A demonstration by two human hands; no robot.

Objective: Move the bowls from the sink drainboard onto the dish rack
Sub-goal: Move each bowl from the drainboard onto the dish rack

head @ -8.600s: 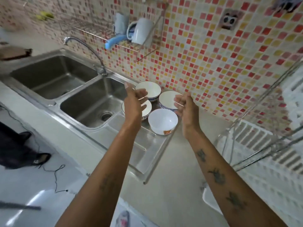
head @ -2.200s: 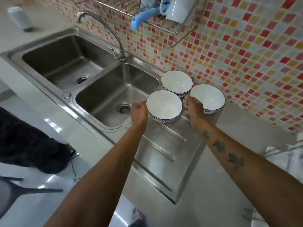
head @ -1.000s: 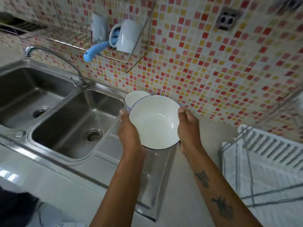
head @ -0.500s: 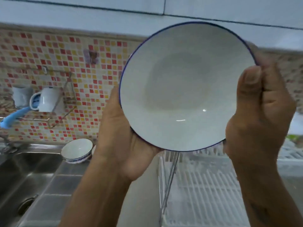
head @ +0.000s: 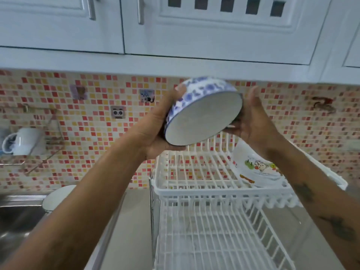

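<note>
A white bowl with blue flower pattern (head: pixel 202 112) is held in the air above the top tier of the white dish rack (head: pixel 196 191), tipped with its mouth facing down toward me. My left hand (head: pixel 155 129) grips its left side and my right hand (head: pixel 253 121) its right side. A white bowl with a cartoon print (head: pixel 257 170) leans in the right part of the rack's top tier. Another white bowl (head: pixel 56 197) stands on the drainboard at the lower left, partly hidden behind my left forearm.
The rack's lower tier (head: pixel 214 240) spreads below, close to me. White wall cupboards (head: pixel 175 26) hang overhead. A white mug (head: pixel 21 141) sits in a wire wall shelf at the left. The sink (head: pixel 15 217) is at the lower left, the mosaic tile wall behind.
Both hands lifted the blue-patterned bowl from the drainboard, carried it right over the rack, and turned it from facing me to mouth down.
</note>
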